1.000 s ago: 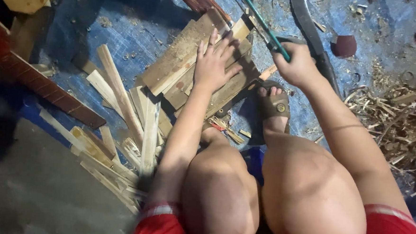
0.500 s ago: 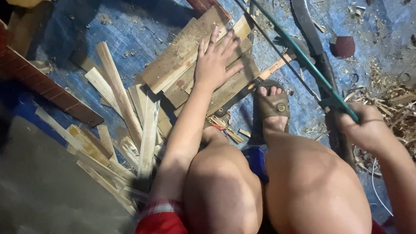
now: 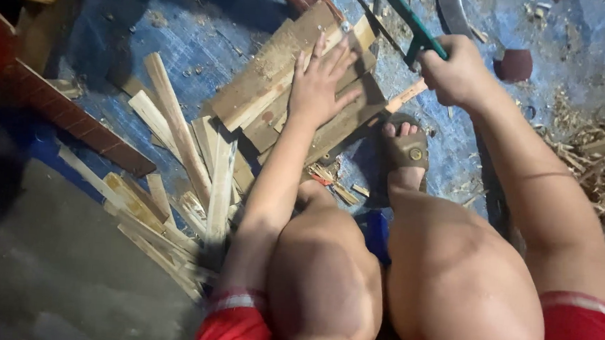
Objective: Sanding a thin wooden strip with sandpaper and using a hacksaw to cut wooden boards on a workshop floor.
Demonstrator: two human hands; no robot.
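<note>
My left hand (image 3: 323, 81) lies flat with fingers spread on a stack of wooden boards (image 3: 273, 79) set on a blue tarp. My right hand (image 3: 452, 73) is closed around the handle of a green-framed hand saw (image 3: 410, 20), whose frame runs up and away out of the top of the view. A thin wooden strip (image 3: 406, 96) sticks out from the boards just below that hand. My sandalled foot (image 3: 405, 151) rests on the tarp beside the boards. My bare knees fill the lower middle.
Several cut wooden slats (image 3: 178, 177) lie in a loose pile at left. A long red-brown plank (image 3: 64, 113) crosses the far left. Wood shavings (image 3: 593, 151) heap at right. A curved metal blade (image 3: 452, 9) lies at the top.
My right hand with the saw has moved from the lower right back up and left toward the boards. My left hand has stayed flat on the boards.
</note>
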